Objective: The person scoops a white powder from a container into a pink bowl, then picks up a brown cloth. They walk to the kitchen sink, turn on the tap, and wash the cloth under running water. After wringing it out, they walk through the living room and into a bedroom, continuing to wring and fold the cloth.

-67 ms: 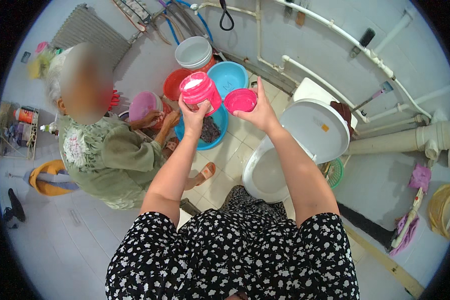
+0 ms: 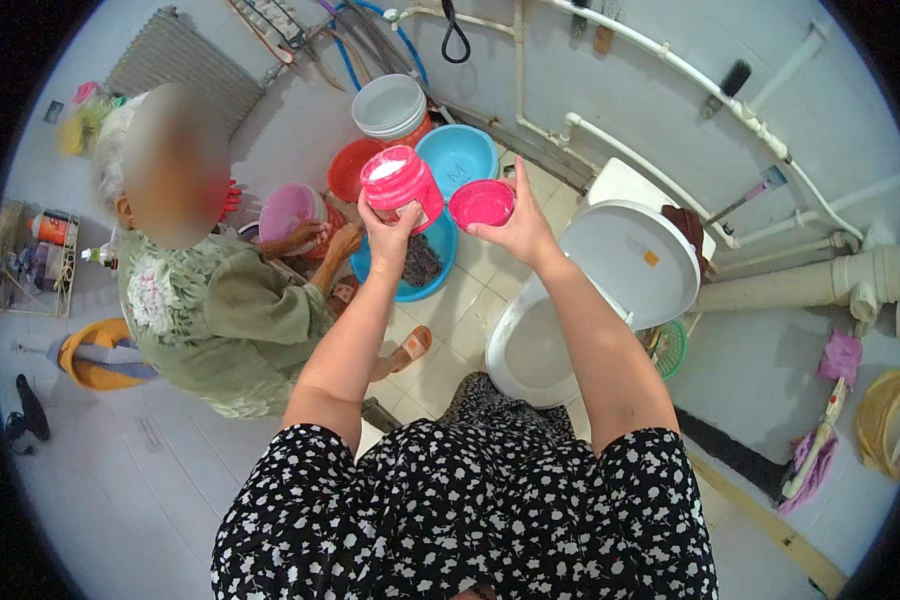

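My left hand (image 2: 390, 230) is closed round a bright pink plastic jar (image 2: 402, 185), tilted with its mouth up. White powder (image 2: 388, 168) shows inside its mouth. Close to its right, my right hand (image 2: 528, 228) grips a round pink lid (image 2: 481, 203), hollow side facing me. The lid is off the jar, and the two are nearly touching. Below the jar, a blue basin (image 2: 440, 285) on the floor holds dark wet-looking cloth (image 2: 422, 265). The jar and my left hand hide part of that basin.
At left a person in a green top (image 2: 240, 330) sits with both hands by a pink bucket (image 2: 288, 208). A light-blue basin (image 2: 458, 155), a red basin (image 2: 350, 170) and stacked buckets (image 2: 390, 105) stand behind. To the right is a toilet (image 2: 530, 345) with its lid up.
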`<action>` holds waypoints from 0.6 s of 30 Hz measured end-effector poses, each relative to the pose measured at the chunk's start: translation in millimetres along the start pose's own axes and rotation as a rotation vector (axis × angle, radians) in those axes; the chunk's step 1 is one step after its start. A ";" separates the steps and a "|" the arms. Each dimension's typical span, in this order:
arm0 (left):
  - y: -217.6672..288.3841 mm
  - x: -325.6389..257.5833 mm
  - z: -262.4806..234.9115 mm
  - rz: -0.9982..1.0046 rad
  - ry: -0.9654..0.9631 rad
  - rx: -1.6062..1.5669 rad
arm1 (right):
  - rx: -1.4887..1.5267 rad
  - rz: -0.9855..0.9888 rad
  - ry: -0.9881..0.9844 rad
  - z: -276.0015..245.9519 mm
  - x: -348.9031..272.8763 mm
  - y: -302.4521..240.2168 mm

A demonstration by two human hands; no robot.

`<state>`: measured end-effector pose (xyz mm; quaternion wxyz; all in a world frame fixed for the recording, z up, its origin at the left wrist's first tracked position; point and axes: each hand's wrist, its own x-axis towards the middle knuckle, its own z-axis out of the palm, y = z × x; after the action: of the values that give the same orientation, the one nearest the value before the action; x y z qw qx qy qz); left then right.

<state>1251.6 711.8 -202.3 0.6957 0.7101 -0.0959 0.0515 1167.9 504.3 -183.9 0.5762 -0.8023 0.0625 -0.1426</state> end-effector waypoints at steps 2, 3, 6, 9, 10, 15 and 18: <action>-11.7 5.2 -3.7 0.025 0.038 0.060 | -0.064 -0.030 -0.009 3.4 4.0 0.6; -17.5 6.7 -3.4 0.031 0.054 0.041 | -0.092 -0.044 -0.016 5.5 5.8 0.6; -22.5 13.4 -3.2 0.033 0.093 0.009 | -0.110 -0.060 -0.020 10.2 9.2 -0.3; -25.9 20.6 -10.1 0.018 0.165 0.028 | -0.069 -0.004 -0.040 17.7 15.8 1.0; -27.9 23.7 -13.3 0.024 0.189 0.030 | -0.052 0.024 -0.051 20.9 19.2 1.4; -39.2 37.0 -27.2 0.038 0.271 0.012 | -0.044 0.028 -0.095 32.1 32.1 0.4; -42.8 46.0 -41.3 0.080 0.250 0.055 | -0.035 0.025 -0.121 42.4 40.8 -4.9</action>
<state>1307.9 750.6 -233.6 0.6799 0.7125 -0.0354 0.1697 1219.1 533.5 -185.4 0.5664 -0.8187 0.0399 -0.0856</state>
